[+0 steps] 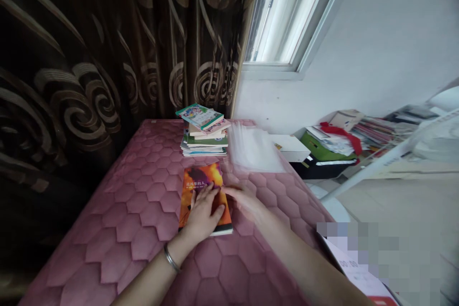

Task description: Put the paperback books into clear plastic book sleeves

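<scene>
An orange book (201,182) with a dark cover picture lies flat on the pink quilted surface (136,210). My left hand (203,211) rests palm down on its lower half, fingers stretched out. My right hand (245,201) lies at the book's right edge, fingers extended toward the cover and touching its side. A silver bangle circles my left wrist. Neither hand grips anything.
A stack of several books (204,130) stands at the far end of the surface. Clear plastic sleeves (253,150) lie to its right. A patterned dark curtain (107,43) hangs on the left. Boxes and papers (333,141) clutter the floor at right.
</scene>
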A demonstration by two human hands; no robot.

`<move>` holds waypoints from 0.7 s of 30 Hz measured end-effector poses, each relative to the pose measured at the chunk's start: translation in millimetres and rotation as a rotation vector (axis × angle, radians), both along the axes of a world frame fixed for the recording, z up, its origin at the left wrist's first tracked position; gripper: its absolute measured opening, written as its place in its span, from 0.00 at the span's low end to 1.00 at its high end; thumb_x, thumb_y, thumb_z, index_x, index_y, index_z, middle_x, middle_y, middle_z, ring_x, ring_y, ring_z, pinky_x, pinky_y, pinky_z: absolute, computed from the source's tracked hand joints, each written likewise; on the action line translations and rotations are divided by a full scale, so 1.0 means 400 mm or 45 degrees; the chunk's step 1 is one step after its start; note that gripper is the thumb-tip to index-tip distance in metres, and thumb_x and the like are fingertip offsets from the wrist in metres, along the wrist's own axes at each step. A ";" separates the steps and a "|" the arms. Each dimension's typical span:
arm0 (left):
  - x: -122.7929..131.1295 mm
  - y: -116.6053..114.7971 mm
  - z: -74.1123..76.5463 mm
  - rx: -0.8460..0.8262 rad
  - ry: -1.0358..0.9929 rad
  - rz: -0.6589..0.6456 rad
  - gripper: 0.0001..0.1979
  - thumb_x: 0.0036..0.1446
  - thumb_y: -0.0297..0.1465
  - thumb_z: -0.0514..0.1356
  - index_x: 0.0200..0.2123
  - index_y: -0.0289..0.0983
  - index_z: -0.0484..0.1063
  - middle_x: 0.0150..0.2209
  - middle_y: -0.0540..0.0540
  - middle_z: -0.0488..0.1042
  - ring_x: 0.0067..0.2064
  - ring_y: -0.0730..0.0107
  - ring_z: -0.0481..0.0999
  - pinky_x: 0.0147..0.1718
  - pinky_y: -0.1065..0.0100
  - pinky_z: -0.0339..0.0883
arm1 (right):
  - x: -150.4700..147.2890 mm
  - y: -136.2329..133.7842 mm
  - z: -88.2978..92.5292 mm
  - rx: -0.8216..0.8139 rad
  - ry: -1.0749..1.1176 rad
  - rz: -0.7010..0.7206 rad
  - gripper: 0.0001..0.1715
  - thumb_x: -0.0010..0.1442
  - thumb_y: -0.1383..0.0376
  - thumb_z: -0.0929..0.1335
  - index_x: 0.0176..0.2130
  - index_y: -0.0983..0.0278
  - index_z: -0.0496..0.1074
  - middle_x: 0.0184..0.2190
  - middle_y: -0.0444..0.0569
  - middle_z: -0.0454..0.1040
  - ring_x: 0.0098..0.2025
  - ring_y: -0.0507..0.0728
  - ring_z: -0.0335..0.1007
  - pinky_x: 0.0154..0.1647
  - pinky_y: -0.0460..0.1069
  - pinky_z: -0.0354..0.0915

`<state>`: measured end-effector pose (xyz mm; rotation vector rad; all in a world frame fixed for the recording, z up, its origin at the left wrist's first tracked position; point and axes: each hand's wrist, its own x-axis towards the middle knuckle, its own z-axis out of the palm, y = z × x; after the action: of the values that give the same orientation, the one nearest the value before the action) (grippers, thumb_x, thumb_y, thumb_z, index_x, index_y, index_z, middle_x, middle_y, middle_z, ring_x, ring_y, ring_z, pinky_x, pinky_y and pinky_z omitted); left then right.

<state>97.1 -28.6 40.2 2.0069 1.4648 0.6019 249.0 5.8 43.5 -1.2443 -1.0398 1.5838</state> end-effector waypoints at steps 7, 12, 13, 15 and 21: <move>-0.015 -0.015 0.102 -0.191 -1.118 0.413 0.34 0.59 0.39 0.55 0.66 0.39 0.47 0.64 0.41 0.60 0.64 0.59 0.60 0.62 0.59 0.54 | -0.051 -0.068 0.083 0.242 0.229 -0.204 0.17 0.45 0.55 0.73 0.35 0.60 0.77 0.42 0.49 0.79 0.48 0.61 0.73 0.51 0.57 0.67; -0.026 -0.027 0.133 -0.328 -1.614 0.559 0.36 0.54 0.37 0.59 0.64 0.39 0.50 0.55 0.42 0.71 0.55 0.59 0.72 0.53 0.62 0.67 | -0.077 -0.099 0.141 0.884 -0.519 0.098 0.21 0.62 0.56 0.64 0.53 0.55 0.72 0.59 0.45 0.67 0.64 0.59 0.56 0.66 0.59 0.50; -0.027 -0.026 0.115 -0.328 -1.658 0.546 0.37 0.52 0.36 0.60 0.64 0.39 0.51 0.54 0.42 0.73 0.54 0.60 0.73 0.53 0.63 0.67 | -0.084 -0.099 0.130 0.944 -0.648 0.136 0.21 0.63 0.57 0.62 0.54 0.56 0.71 0.60 0.45 0.66 0.65 0.59 0.54 0.66 0.60 0.49; -0.034 -0.024 0.063 -0.349 -1.662 0.517 0.36 0.50 0.35 0.61 0.62 0.38 0.54 0.52 0.42 0.74 0.53 0.60 0.74 0.52 0.63 0.67 | -0.100 -0.096 0.086 0.973 -0.814 0.245 0.22 0.65 0.59 0.60 0.56 0.58 0.69 0.61 0.48 0.64 0.65 0.59 0.54 0.66 0.60 0.49; -0.095 -0.018 -0.057 -0.374 -1.201 0.477 0.26 0.55 0.37 0.57 0.57 0.38 0.63 0.58 0.42 0.69 0.59 0.60 0.67 0.59 0.60 0.59 | -0.143 -0.093 -0.052 0.980 -0.975 0.467 0.25 0.64 0.67 0.60 0.59 0.58 0.66 0.62 0.50 0.63 0.65 0.58 0.54 0.64 0.60 0.53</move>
<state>59.1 -35.8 17.2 0.9644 1.2018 1.1959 191.6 -31.4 22.9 -1.1299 -2.2008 0.7360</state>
